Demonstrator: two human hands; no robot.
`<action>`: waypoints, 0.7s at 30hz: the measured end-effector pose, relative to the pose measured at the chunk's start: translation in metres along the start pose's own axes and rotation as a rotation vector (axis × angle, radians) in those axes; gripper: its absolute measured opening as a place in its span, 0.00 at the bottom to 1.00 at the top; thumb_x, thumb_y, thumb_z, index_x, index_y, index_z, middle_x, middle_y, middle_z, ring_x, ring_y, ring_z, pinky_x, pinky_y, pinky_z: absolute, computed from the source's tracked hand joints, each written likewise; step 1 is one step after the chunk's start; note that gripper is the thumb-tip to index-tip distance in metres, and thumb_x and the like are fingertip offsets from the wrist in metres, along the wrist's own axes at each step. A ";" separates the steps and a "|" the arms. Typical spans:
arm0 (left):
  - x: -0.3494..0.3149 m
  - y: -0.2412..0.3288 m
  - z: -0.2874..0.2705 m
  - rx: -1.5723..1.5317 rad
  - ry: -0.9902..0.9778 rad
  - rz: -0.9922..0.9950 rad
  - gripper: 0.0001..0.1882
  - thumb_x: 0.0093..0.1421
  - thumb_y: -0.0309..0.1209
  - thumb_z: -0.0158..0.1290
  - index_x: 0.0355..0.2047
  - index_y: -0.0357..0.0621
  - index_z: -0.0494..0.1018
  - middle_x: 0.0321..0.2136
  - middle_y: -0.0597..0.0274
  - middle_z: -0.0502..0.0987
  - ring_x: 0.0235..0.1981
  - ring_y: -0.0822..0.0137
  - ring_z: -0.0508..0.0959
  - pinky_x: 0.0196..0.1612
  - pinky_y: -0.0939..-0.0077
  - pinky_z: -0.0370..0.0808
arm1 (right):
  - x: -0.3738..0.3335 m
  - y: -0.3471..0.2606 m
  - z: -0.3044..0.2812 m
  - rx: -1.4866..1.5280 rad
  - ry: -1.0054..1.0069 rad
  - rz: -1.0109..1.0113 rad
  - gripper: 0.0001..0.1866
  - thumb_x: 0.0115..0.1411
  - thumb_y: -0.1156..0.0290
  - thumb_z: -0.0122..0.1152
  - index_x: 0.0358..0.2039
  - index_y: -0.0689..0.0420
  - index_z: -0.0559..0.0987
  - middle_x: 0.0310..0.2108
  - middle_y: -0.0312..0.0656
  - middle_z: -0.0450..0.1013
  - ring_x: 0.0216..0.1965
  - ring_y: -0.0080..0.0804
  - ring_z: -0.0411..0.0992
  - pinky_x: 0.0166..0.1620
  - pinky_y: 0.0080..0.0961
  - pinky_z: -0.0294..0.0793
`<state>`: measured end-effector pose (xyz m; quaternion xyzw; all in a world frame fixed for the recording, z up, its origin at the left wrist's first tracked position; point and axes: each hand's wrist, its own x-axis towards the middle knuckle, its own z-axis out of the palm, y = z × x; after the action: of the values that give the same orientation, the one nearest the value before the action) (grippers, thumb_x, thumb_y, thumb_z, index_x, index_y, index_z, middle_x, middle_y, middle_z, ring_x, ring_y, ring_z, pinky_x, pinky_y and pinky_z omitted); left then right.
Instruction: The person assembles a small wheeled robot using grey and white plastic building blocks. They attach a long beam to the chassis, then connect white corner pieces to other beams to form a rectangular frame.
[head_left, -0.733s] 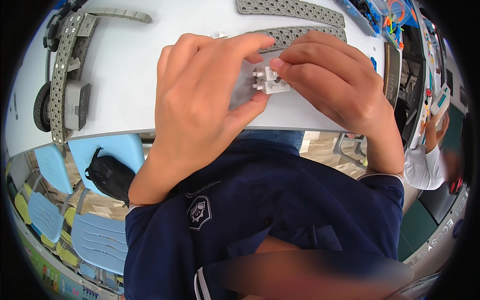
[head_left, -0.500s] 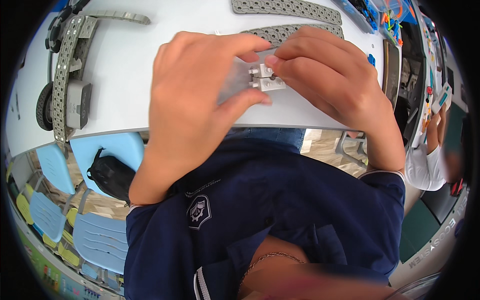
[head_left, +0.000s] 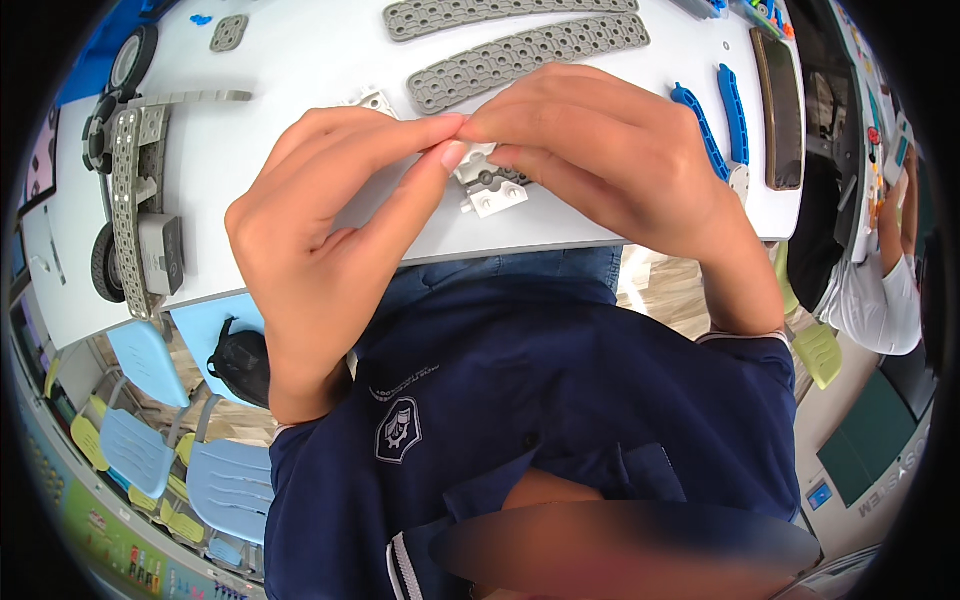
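Between my hands is a white plastic building connector (head_left: 497,200) with short pegs and a dark round part in its middle. My right hand (head_left: 615,150) is closed on it, the thumb at its upper side and the index finger reaching past it. Thumb and index finger of my left hand (head_left: 325,195) are pinched together and meet the right fingertips just above the connector. What the left fingertips hold, if anything, is hidden. Another white piece (head_left: 374,101) shows partly behind the left hand.
Two grey perforated beams (head_left: 530,62) lie beyond my hands. To the right are curved blue strips (head_left: 735,110) and a dark phone (head_left: 783,110). A grey wheeled frame (head_left: 127,190) stands at left. A black bag (head_left: 240,365) rests on a blue chair. A person is at far right.
My left hand's fingers, spread apart beside the connector before, have come together in a pinch against the right fingertips. The view has shifted, showing more of the table's right side.
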<state>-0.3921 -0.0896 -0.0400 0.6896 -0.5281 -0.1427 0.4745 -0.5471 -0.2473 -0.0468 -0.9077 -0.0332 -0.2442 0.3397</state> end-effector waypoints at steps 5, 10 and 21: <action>0.003 0.003 0.001 0.005 -0.048 0.058 0.15 0.51 0.17 0.66 0.41 0.34 0.83 0.33 0.57 0.85 0.37 0.68 0.80 0.45 0.75 0.74 | -0.005 -0.008 0.002 -0.002 0.049 0.094 0.15 0.53 0.85 0.70 0.43 0.67 0.81 0.38 0.47 0.80 0.33 0.42 0.79 0.37 0.30 0.80; 0.004 0.007 0.002 0.064 -0.106 -0.018 0.18 0.52 0.18 0.66 0.46 0.35 0.82 0.34 0.58 0.84 0.37 0.69 0.79 0.46 0.76 0.73 | -0.008 -0.013 -0.006 -0.025 0.031 0.228 0.19 0.51 0.79 0.72 0.45 0.63 0.81 0.41 0.43 0.79 0.38 0.42 0.78 0.42 0.32 0.79; -0.002 -0.002 0.007 -0.309 0.042 -0.167 0.14 0.62 0.17 0.58 0.49 0.31 0.79 0.46 0.53 0.78 0.46 0.69 0.78 0.47 0.78 0.75 | -0.033 -0.025 -0.006 -0.382 -0.027 0.249 0.22 0.45 0.74 0.73 0.44 0.58 0.81 0.42 0.41 0.74 0.44 0.42 0.72 0.47 0.36 0.71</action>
<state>-0.3968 -0.0908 -0.0455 0.6527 -0.4309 -0.2465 0.5723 -0.5845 -0.2286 -0.0433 -0.9558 0.1214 -0.1900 0.1887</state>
